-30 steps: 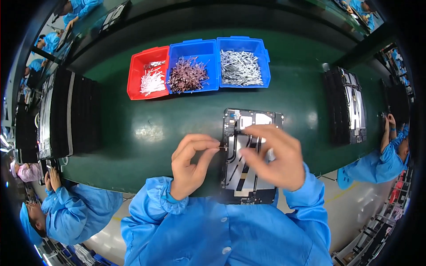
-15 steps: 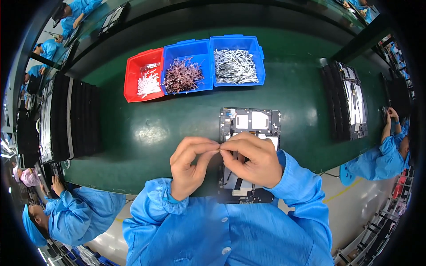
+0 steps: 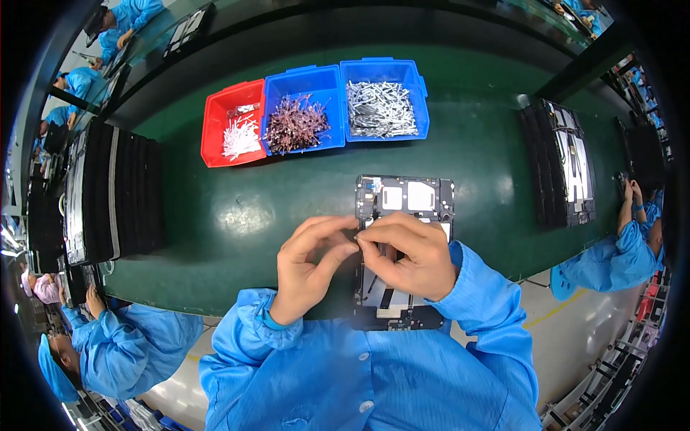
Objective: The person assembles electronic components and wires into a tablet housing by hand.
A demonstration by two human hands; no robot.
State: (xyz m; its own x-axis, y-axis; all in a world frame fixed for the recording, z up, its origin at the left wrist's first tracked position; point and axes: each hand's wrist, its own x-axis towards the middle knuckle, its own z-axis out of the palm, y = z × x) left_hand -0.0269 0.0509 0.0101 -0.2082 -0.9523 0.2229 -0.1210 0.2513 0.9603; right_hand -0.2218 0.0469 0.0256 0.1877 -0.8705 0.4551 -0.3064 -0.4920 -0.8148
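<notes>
My left hand (image 3: 307,267) is held left of an opened tablet-like device (image 3: 375,313), its thumb and fingers parted, with nothing visible between them. Above the device, my right hand (image 3: 411,255) pinches thumb and forefinger together; whatever is in that pinch is too small to make out. The fingertips of both hands almost meet at the device's left edge. The device lies on the green table, showing a dark frame with white and silver panels, its middle partly covered by my right hand.
Beyond the device stand a red bin (image 3: 213,129) of small white pieces, a blue bin (image 3: 302,75) of thin brownish wired parts and another blue bin (image 3: 379,68) of silvery strips. Stacked dark devices flank me, a left stack (image 3: 115,194) and a right stack (image 3: 557,165). Co-workers in blue sit either side.
My left forefinger and thumb have spread apart, and the left fingers have lifted slightly away from the right pinch. My right hand has barely moved.
</notes>
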